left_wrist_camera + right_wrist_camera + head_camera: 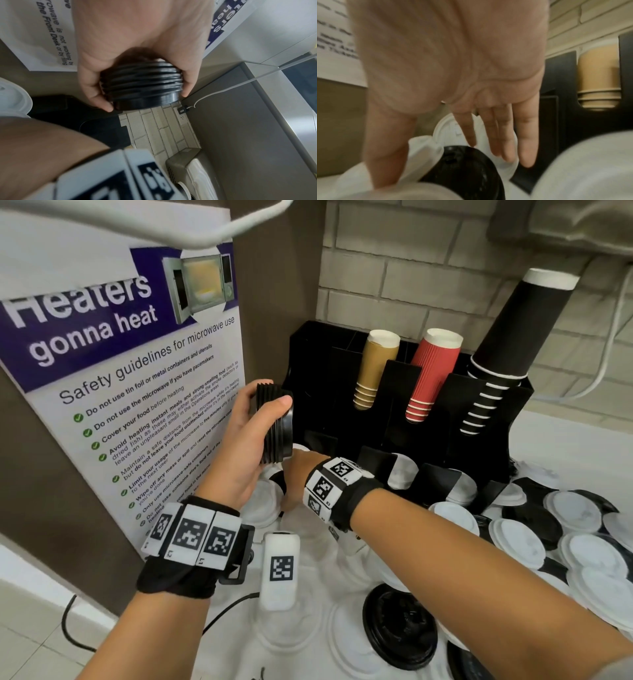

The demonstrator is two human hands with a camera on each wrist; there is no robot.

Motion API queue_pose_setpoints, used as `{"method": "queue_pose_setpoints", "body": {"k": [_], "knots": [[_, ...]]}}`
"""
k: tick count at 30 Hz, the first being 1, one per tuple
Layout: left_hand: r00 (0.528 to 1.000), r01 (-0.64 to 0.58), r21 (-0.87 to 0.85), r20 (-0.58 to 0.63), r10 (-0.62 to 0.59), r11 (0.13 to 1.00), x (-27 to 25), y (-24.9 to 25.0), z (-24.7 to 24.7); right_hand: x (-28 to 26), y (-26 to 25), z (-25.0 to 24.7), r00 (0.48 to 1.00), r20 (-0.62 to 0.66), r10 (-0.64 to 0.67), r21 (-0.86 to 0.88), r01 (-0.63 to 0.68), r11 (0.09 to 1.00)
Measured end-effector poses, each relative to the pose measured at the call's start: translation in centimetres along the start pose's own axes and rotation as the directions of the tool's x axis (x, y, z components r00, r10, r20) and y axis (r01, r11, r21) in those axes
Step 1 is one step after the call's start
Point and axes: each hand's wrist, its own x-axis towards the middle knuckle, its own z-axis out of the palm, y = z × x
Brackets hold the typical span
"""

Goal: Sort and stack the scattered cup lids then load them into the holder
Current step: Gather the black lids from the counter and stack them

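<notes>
My left hand (270, 419) grips a stack of black lids (275, 426) on its side, thumb across the top, just left of the black holder (325, 361). In the left wrist view the fingers and thumb of this hand (144, 98) curl round the ribbed black lid stack (142, 83). My right hand (293, 479) reaches under that stack, its fingertips hidden there. From the right wrist, that hand (453, 161) is spread with straight fingers over a single black lid (467, 174) lying among white lids (447, 129); contact is unclear.
The holder carries tan cups (375, 368), red cups (431, 374) and black cups (507, 350); its lower slots hold white lids (406, 474). Loose white lids (517, 542) and black lids (400, 628) cover the counter. A poster (120, 371) stands left.
</notes>
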Motion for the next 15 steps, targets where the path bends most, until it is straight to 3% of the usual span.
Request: {"method": "queue_pose_setpoints", "body": {"k": [2, 6, 11, 15], "knots": [[1.0, 0.0, 0.002, 0.0, 0.0, 1.0, 0.1, 0.0, 0.0, 0.5, 0.2, 0.3, 0.999, 0.051, 0.006, 0.057, -0.009, 0.998], [1.0, 0.0, 0.018, 0.005, 0.0, 1.0, 0.2, -0.1, -0.1, 1.1, -0.1, 0.8, 0.979, 0.202, 0.026, -0.016, -0.023, 1.0], [1.0, 0.01, 0.044, 0.013, -0.01, 0.999, 0.5, -0.1, 0.1, 1.0, 0.7, 0.9, 0.998, 0.067, -0.013, 0.056, 0.009, 0.998], [0.999, 0.008, 0.078, 0.042, -0.011, 0.997, 0.8, -0.2, 0.5, -0.1, 1.5, -0.7, 0.999, -0.005, 0.034, 0.056, -0.034, 0.998]]}}
